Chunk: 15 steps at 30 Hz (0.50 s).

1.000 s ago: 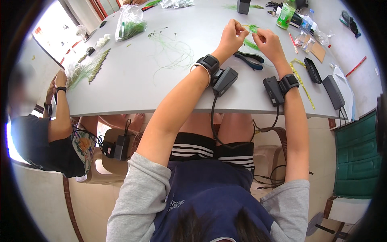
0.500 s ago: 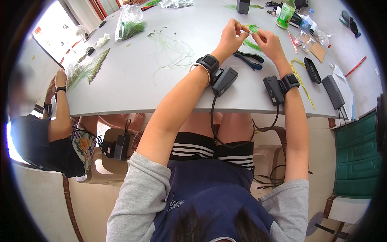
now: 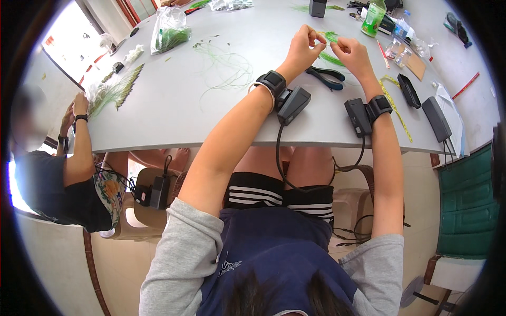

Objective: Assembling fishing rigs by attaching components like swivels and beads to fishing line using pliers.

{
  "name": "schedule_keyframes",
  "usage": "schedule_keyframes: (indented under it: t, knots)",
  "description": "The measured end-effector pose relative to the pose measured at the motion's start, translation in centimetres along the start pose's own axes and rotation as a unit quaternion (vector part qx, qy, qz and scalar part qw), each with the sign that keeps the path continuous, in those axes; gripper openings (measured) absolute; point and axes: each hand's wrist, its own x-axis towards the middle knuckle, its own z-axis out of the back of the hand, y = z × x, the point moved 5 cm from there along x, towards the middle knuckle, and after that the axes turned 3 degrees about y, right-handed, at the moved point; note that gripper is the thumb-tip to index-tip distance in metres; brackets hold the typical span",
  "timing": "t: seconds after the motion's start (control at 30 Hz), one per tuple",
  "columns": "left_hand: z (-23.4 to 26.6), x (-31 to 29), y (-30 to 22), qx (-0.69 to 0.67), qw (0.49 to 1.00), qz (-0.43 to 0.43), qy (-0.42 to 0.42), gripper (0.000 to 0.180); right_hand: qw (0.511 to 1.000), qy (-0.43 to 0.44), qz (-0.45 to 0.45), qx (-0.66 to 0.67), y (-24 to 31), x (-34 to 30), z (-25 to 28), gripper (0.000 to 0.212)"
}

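Over the far middle of the table, my left hand (image 3: 304,47) is closed in a pinch, thumb and forefinger together. A short gap to the right, my right hand (image 3: 350,55) pinches the same way, fingertips facing the left ones. What sits between the fingertips is too small to make out. Bright green fine strands (image 3: 331,59) lie in a tuft just below and between the hands, and a second green tuft (image 3: 331,36) shows behind them. Dark-handled pliers (image 3: 328,79) rest on the table just below both hands.
Loose thin green strands (image 3: 226,66) spread left of my hands. A clear bag of green strands (image 3: 172,38) stands farther left. On the right are a yellow tape measure (image 3: 392,100), a black case (image 3: 408,91) and a green bottle (image 3: 373,19). A co-worker's hands (image 3: 79,105) work at the left edge.
My hands stay almost in place, still pinched; the fingertips shift only slightly. The co-worker's hands at the left move a little.
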Motion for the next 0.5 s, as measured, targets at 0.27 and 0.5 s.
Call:
schedule_keyframes:
  t: [0.27, 0.5]
  knots:
    - [0.27, 0.02, -0.27, 0.002, 1.0, -0.022, -0.014, 0.029, 0.999, 0.028, -0.028, -0.032, -0.09, 0.09, -0.21, 0.043]
    - [0.13, 0.1, -0.23, 0.017, 1.0, -0.004, -0.005, 0.029, 0.999, 0.019, -0.019, -0.017, -0.24, 0.01, -0.13, 0.036]
